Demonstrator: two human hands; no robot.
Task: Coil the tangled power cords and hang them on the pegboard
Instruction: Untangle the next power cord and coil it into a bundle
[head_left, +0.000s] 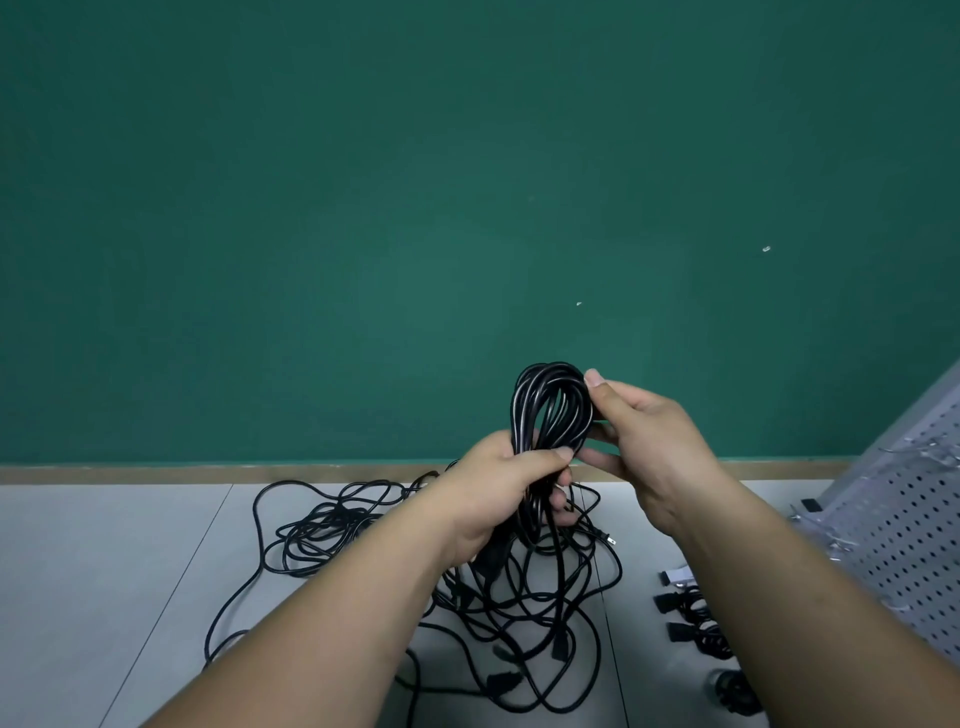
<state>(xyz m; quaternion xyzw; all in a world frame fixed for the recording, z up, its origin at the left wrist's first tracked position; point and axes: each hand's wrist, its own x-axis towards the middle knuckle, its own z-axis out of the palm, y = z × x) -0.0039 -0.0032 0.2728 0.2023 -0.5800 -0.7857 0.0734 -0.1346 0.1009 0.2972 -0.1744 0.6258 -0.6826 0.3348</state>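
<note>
My left hand (511, 486) grips the waist of a coiled black power cord (551, 402), whose loops stand up above my fist. My right hand (641, 439) pinches the right side of those loops with thumb and fingers. The cord's tail hangs down from my left fist, and a plug (605, 538) dangles just below. On the pale table lies a tangled heap of black cords (524, 613), reaching left to a second knot (317, 530). A white pegboard (904, 530) with metal hooks leans at the right edge.
Several small coiled black cords (696, 623) lie in a row on the table beside the pegboard's foot. A green wall (415, 208) rises behind the table, with a wooden strip (208, 473) along the table's far edge.
</note>
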